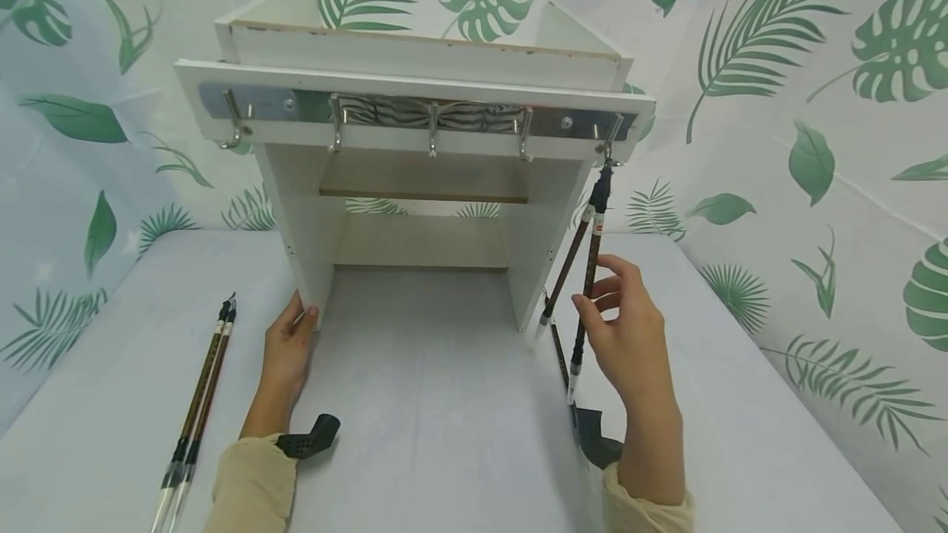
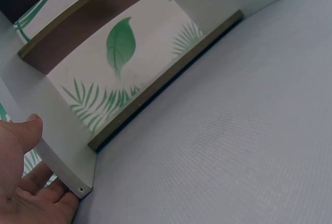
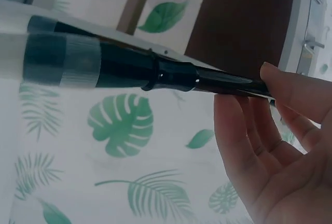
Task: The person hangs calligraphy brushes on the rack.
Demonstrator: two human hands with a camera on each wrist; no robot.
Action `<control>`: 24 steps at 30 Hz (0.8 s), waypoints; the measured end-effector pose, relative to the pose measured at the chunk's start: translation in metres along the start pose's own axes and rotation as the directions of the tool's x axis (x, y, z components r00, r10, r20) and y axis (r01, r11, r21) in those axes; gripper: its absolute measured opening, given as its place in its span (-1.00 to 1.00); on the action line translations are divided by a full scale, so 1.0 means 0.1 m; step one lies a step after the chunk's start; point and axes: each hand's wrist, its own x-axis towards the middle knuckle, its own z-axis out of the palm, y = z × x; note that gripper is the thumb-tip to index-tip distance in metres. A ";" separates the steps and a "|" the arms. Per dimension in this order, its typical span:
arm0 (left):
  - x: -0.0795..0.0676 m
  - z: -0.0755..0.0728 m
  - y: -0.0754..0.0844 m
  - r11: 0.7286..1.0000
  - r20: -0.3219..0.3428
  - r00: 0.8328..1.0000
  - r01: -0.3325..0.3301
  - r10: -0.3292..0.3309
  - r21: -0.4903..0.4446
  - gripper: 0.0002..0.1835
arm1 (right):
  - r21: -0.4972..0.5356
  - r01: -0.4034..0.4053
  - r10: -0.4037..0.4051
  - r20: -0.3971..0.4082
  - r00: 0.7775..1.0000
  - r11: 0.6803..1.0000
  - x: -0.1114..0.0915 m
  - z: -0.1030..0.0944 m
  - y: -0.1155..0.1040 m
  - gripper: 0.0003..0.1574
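Observation:
A white shelf unit [image 1: 304,220] carries a metal rail with several hooks [image 1: 433,128] along its top front. My left hand [image 1: 286,352] holds the front edge of its left side panel [image 2: 65,162], thumb on one side and fingers on the other. Two calligraphy brushes hang tip-down from the rightmost hook [image 1: 611,138]. Between thumb and fingers, my right hand [image 1: 629,331] pinches the dark handle of the nearer brush [image 1: 590,266]. Its clear-capped end [image 3: 44,60] points left in the right wrist view. Behind it hangs the other brush [image 1: 569,266].
On the white table [image 1: 415,434], two more capped brushes [image 1: 200,401] lie side by side at the left. Another dark brush handle [image 1: 559,352] lies right of the shelf, partly hidden. A leaf-patterned cloth [image 1: 778,146] forms the backdrop.

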 end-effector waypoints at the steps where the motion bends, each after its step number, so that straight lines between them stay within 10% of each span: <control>1: 0.00 0.00 0.00 1.000 -0.007 1.000 0.004 -0.004 0.009 -0.43 | -0.003 0.020 -0.020 -0.005 1.000 1.000 -0.01 0.01 -0.01 -0.37; 9: 0.00 0.01 0.00 1.000 -0.022 1.000 0.012 -0.011 0.022 -0.44 | -0.033 0.167 -0.169 -0.065 0.983 0.985 -0.05 0.09 -0.10 -0.35; 24: -0.01 0.00 0.00 0.999 -0.028 1.000 0.010 -0.009 0.042 -0.44 | -0.140 0.170 -0.180 -0.069 0.981 0.976 -0.05 0.17 -0.19 -0.39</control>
